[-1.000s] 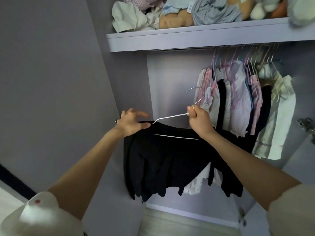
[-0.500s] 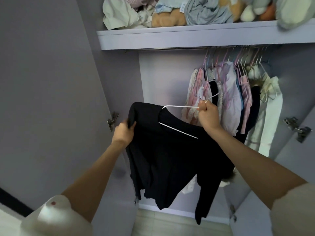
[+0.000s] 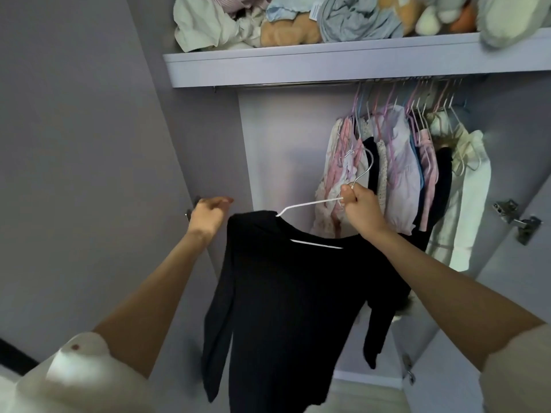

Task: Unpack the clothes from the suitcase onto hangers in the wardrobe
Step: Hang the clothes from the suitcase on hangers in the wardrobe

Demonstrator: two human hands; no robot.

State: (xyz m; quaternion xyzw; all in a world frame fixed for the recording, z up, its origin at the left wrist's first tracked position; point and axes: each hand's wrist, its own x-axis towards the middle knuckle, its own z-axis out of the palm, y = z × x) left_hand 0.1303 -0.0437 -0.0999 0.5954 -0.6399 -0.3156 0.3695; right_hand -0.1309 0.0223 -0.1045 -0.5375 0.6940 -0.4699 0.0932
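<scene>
The right hand (image 3: 362, 208) clamps the white hanger (image 3: 310, 202) at its neck; the left hand (image 3: 208, 216) hangs loosely curled, empty; the black top (image 3: 283, 293), draped lopsided, may slide off before reaching the rail (image 3: 298, 84).

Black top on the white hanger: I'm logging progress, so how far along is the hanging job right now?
Done: a row of hung garments crowds the right end of the rail. In hand: the black top sits on a white hanger, with the right hand in a closed grip below its hook; the left hand is open, off the cloth. Left: hooking it onto the rail. The suitcase is out of view.
</scene>
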